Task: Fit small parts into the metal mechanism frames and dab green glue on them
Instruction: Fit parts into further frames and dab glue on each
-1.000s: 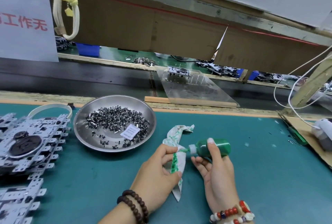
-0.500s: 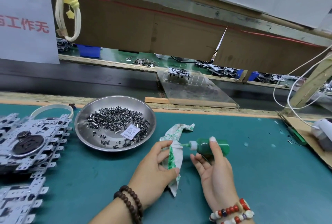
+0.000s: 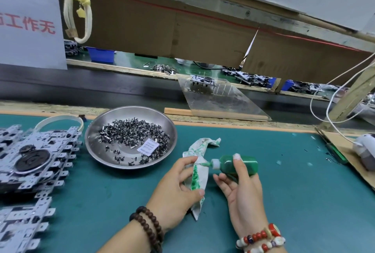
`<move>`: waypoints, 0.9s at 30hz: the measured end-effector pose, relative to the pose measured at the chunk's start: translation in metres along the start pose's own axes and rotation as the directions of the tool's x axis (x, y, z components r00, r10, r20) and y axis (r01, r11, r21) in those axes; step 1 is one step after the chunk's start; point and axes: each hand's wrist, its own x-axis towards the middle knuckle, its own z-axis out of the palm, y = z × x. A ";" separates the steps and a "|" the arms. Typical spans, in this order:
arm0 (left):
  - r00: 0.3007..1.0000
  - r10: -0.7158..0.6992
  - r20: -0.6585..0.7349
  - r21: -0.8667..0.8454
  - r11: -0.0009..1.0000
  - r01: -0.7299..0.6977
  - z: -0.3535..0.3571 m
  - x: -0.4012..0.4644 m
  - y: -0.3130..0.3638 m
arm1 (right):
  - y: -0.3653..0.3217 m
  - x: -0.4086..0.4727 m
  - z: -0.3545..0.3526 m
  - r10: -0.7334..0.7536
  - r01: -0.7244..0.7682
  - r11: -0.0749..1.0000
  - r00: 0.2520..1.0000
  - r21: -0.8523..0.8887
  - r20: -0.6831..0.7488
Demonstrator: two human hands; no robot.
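While stacked metal frames [image 3: 34, 157] lie at the table's [image 3: 294, 202] left, the steel dish [image 3: 129, 137] beside them holds small dark parts [image 3: 132, 131] and a paper slip [image 3: 147, 146]. My right hand [image 3: 241, 190] grips the green glue bottle [image 3: 235, 164], nozzle touching the stained rag [image 3: 199, 173] pinched in my left hand [image 3: 174, 190].

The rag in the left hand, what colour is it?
White with green glue stains, seen in the head view: the rag is pinched in the left hand.
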 end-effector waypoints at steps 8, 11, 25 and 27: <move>1.000 0.023 -0.012 0.059 0.998 -0.022 -0.001 0.000 -0.003 | -0.001 0.001 -0.001 -0.027 0.027 0.999 0.999 -0.022 -0.031; 0.999 0.034 -0.006 0.072 0.997 -0.033 -0.001 0.000 -0.005 | -0.001 0.002 -0.002 -0.040 0.038 0.999 0.998 -0.026 -0.051; 0.998 -0.064 0.017 0.279 0.959 0.056 0.012 0.029 0.007 | -0.010 0.000 -0.004 -0.015 0.019 0.999 0.995 0.039 -0.100; 0.998 -0.032 0.048 0.265 0.964 0.019 0.023 0.041 0.019 | -0.012 0.000 -0.003 0.012 -0.006 0.998 0.996 0.063 -0.089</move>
